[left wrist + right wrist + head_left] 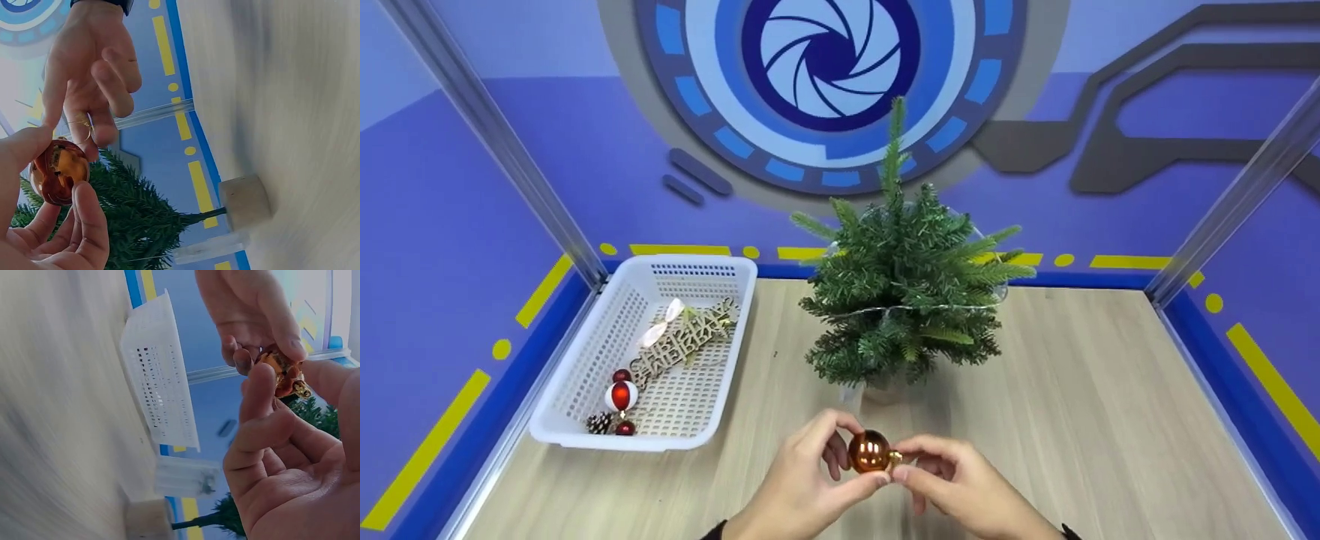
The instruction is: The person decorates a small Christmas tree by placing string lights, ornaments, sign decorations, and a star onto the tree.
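A shiny copper-coloured Christmas bauble (869, 451) is held just above the table, in front of the small tree. My left hand (814, 476) grips its round body between thumb and fingers. At its gold cap (302, 389), my right hand (960, 480) pinches with thumb and index finger. A thin gold hanging loop (89, 134) shows by the right fingers in the left wrist view. Behind both hands stands the green artificial Christmas tree (896, 277), upright on a round wooden-looking base (246, 201), with a thin clear wire around its branches.
On the left, a white plastic basket (709, 431) holds red and white baubles (621, 395), a pine cone (599, 423), a glittery gold letter sign (682, 345) and a pale bow (661, 324). A clear plastic piece (208, 249) lies beside the tree base. Printed walls enclose the wooden table.
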Available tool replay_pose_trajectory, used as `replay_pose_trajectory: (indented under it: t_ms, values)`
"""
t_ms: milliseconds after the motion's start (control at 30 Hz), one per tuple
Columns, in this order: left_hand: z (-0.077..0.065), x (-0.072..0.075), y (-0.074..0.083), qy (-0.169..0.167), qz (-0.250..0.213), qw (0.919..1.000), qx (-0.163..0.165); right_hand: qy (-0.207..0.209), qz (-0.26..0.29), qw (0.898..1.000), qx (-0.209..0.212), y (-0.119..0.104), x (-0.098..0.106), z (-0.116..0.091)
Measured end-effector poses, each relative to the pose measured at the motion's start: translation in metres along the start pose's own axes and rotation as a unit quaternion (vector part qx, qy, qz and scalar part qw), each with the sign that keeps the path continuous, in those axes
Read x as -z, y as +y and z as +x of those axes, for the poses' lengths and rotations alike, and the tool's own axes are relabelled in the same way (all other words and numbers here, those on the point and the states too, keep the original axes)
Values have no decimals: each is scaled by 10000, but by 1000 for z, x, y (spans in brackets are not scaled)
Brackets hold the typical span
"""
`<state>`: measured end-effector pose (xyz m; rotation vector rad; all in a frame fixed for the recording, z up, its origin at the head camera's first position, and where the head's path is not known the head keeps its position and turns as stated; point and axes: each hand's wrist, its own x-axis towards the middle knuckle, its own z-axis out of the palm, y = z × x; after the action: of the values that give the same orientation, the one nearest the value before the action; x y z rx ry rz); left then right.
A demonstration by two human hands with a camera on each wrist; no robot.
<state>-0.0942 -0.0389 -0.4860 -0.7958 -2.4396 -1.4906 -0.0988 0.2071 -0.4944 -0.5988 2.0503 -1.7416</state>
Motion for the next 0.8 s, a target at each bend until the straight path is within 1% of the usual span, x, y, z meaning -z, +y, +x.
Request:
replay_pose_trajectory:
  t_ms: [100, 133, 233, 400, 467, 533, 600, 667, 733, 800]
  values:
    - [-2, -3, -1, -30, 49, 9999, 135, 71, 100, 9999, 5, 6, 3, -2]
    - [-3, -4, -2, -24, 70, 9999, 129, 87, 147, 9999, -26, 7, 3, -3]
    - [-5, -5, -5, 33, 124, 9999, 77, 85, 141, 9998, 60, 11, 5, -4]
    - [-7, -8, -8, 165, 197, 9997, -31, -140, 263, 9992, 248, 15, 6, -7]
    - [-7, -9, -9, 185, 221, 9996, -65, -246, 337, 9989, 214, 16, 7, -9]
    - [-8, -10, -10, 180, 238, 9995, -39, -257, 311, 9991, 130, 15, 8, -10]
    - [-8, -11, -11, 175, 295, 9994, -33, -121, 137, 9998, 10, 12, 10, -11]
    - [-9, -13, -12, 131, 363, 9992, 50, 171, -117, 9998, -32, 9, 11, -12]
    - [-10, -15, -12, 48, 437, 9990, 113, 514, -352, 9980, 66, 4, 12, -12]
    - [-10, -17, -12, -77, 478, 9987, 148, 760, -524, 9954, 272, 0, 13, -12]
